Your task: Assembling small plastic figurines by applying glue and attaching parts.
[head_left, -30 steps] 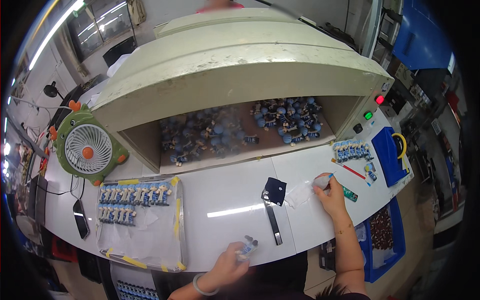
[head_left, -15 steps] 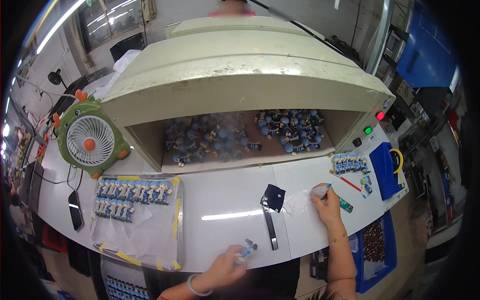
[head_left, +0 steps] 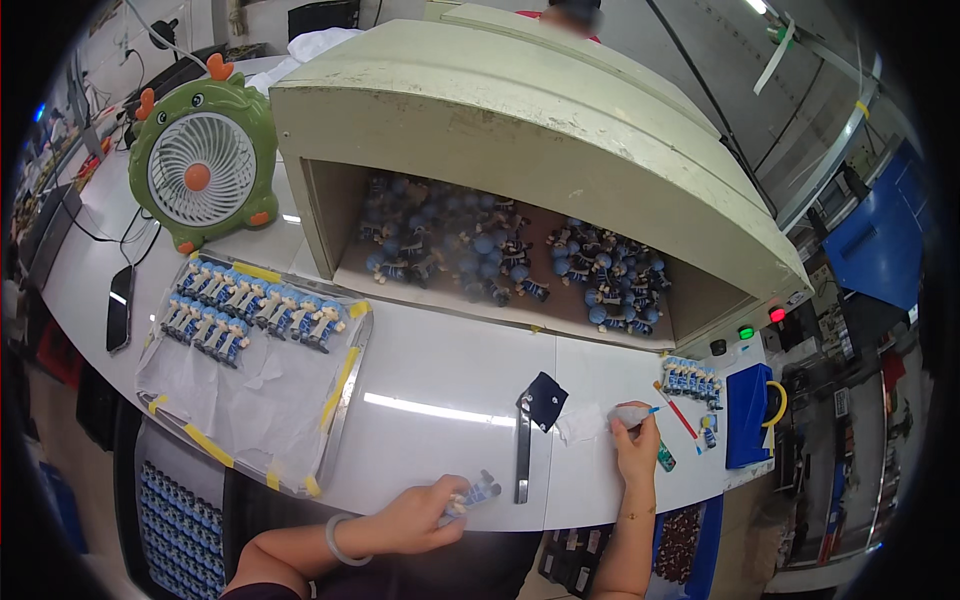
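Note:
My left hand (head_left: pixel 425 515) is closed around a small figurine (head_left: pixel 478 492) in blue and grey, which lies tilted with its legs pointing away from my palm. Over a white tissue (head_left: pixel 580 425) on the right, my right hand (head_left: pixel 637 450) pinches a whitish, translucent-looking thing (head_left: pixel 628 414) with a thin blue tip; its exact kind I cannot make out. A green tube (head_left: pixel 666 457) lies beside that hand. Between my hands are a dark navy piece of cloth (head_left: pixel 545 402) and a long flat black-and-metal strip (head_left: pixel 523 460).
A tray (head_left: pixel 340 400) lined with paper holds rows of figurines at left. Behind it stands a green fan (head_left: pixel 205 165). A large cream metal housing (head_left: pixel 540 140) shelters piled figurines. To the right are more figurines (head_left: pixel 692 382), a red stick (head_left: pixel 682 416) and a blue bin (head_left: pixel 745 420).
The whole view has tilted and shifted. The figurine in my left hand has turned so its legs point more sideways. My right hand keeps its pinch on the blue-tipped thing.

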Motion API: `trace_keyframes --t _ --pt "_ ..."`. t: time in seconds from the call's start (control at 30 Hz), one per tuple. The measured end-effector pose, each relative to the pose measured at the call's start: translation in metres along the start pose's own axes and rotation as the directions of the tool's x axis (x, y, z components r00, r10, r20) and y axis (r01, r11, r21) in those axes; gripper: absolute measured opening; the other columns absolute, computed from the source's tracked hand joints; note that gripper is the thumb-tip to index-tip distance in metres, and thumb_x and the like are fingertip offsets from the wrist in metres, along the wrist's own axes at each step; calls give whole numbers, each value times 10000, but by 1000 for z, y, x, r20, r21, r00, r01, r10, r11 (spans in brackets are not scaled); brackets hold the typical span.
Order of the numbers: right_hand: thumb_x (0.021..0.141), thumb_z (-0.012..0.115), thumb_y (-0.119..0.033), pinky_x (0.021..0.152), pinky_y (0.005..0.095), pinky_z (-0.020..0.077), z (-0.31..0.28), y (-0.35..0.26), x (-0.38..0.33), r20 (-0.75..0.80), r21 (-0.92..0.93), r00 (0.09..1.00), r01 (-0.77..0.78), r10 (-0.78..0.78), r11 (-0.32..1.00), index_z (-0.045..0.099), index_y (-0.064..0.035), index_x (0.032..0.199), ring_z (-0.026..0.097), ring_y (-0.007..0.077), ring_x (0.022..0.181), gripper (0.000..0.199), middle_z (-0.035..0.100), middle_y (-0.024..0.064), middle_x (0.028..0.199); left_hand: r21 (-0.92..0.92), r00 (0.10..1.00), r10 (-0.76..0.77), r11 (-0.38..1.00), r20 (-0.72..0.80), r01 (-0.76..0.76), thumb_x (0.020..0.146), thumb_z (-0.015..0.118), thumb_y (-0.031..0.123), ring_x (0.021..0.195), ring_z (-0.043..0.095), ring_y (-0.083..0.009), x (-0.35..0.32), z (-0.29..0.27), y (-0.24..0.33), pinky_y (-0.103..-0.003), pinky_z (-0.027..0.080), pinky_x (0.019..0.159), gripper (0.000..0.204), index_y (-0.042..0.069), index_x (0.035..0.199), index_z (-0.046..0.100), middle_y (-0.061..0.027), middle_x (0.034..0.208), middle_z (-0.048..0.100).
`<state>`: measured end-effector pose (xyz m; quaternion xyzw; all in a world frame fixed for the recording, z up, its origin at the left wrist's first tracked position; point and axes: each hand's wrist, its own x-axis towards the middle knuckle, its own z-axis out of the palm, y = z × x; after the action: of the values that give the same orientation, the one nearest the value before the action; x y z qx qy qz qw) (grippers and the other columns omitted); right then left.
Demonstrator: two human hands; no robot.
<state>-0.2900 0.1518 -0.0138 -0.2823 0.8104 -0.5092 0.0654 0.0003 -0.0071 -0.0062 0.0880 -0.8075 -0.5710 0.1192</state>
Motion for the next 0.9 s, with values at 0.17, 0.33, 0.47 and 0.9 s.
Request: trace_keyframes --t 0.17,0.33,0.47,0.9 --pt "699 585 -24 731 268 420 -4 3 1 12 0 1000 -12 12 1000 514 -7 909 537 155 788 222 567 74 850 -13 998 -46 999 38 46 741 556 154 550 540 -318 2 1 4 -370 434 525 389 1 1035 353 -159 623 521" --pt "702 581 -20 727 265 420 -4 2 1 5 5 1000 -8 8 1000 513 -3 913 535 152 784 223 567 74 848 -21 1000 -17 1000 18 18 742 555 154 541 536 -325 3 2 4 -374 432 523 390 -2 1034 350 -156 611 518" --pt "705 578 -18 724 263 421 -4 1 0 13 3 1000 -7 7 1000 513 -2 914 535 151 782 220 566 75 848 -7 999 -32 999 34 32 742 556 155 530 529 -328 1 3 0 -379 426 511 389 -3 1031 349 -152 595 513" --pt "694 584 -16 722 266 423 -5 -2 3 16 -21 1000 -13 13 1000 514 -5 914 541 156 785 231 572 80 843 18 998 -18 1000 52 17 728 563 119 528 544 -260 5 1 -2 -317 431 503 403 4 1043 340 -126 663 537"
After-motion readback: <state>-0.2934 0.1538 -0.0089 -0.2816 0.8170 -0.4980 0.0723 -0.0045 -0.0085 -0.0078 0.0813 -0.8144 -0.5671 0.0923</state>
